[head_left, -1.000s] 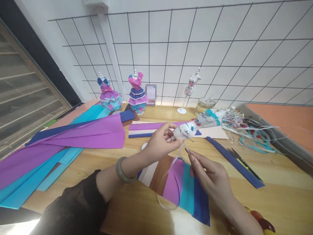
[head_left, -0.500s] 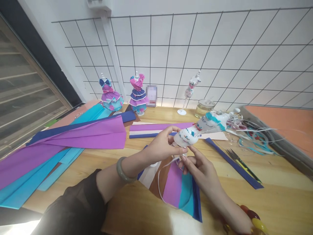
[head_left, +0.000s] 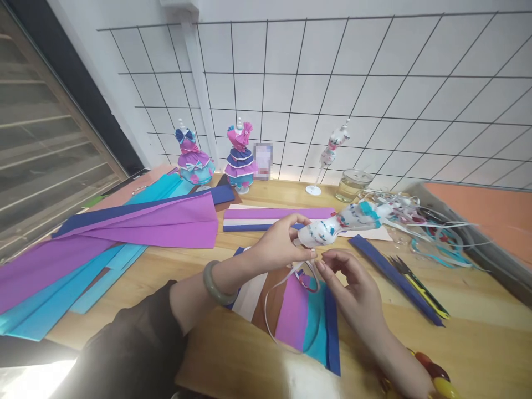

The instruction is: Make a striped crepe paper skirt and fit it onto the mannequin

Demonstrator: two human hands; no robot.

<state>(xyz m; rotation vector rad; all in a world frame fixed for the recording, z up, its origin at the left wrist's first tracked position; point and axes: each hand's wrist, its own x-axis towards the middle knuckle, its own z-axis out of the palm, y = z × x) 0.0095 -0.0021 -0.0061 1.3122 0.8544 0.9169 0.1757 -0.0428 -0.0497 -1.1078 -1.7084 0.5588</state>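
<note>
My left hand (head_left: pixel 278 243) is wrapped round the lower end of a small white dress-form mannequin (head_left: pixel 323 233). It lies tilted in the air, its neck end pointing right, with teal, blue and red marks on its surface. A thin pale ribbon (head_left: pixel 267 310) hangs from under the left thumb in a loop. Just right of that ribbon is my right hand (head_left: pixel 357 291), fingers curled but thumb and forefinger apart, apparently holding nothing. Beneath both hands lies a sheet of striped crepe paper (head_left: pixel 293 318) in white, brown, purple, teal and navy.
Purple and blue crepe strips (head_left: pixel 166 227) spread across the left. Two dressed mannequins (head_left: pixel 193 160) and a bare mannequin (head_left: pixel 328 158) stand at the back, near a glass jar (head_left: pixel 353 184). Tweezers and a yellow cutter (head_left: pixel 426 293), a navy strip (head_left: pixel 394 280) and tangled ribbons (head_left: pixel 440 235) are at right.
My right hand came in to the ribbon below the mannequin, then drew slightly away with its fingers parted. The left hand keeps its hold. The ribbon now hangs in a wider loop.
</note>
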